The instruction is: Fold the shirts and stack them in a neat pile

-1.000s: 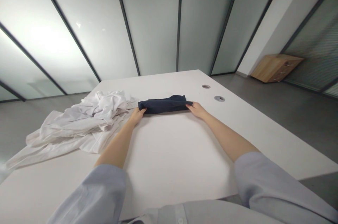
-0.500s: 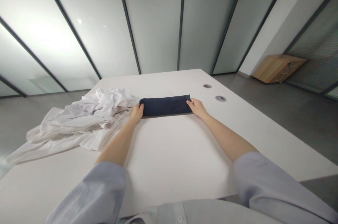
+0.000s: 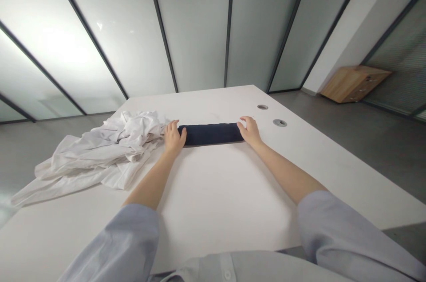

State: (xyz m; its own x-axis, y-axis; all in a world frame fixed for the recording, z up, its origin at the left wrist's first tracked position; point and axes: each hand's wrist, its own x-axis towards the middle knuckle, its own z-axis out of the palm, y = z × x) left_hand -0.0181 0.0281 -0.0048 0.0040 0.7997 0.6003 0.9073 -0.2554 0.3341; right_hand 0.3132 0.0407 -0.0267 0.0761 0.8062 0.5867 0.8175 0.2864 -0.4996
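A dark navy cloth (image 3: 213, 135), folded into a long narrow strip, lies flat on the white table (image 3: 213, 193). At its left end is my left hand (image 3: 173, 137), fingers spread and raised, the thumb over the cloth's edge. My right hand (image 3: 250, 132) is at the opposite end, its fingers apart and its thumb near the cloth's corner. Neither hand grips the cloth. Whether the thumbs touch it, I cannot tell. A heap of crumpled white cloth (image 3: 109, 153) lies just left of my left hand.
Two round cable grommets, a far one (image 3: 262, 107) and a nearer one (image 3: 280, 123), are set in the tabletop at the right. Frosted glass panels (image 3: 196, 29) stand behind the table. A wooden cabinet (image 3: 353, 83) is on the floor at far right.
Both hands have let go of the navy cloth's ends and their fingers have opened. The cloth now rests on the table. The white heap has stayed in place.
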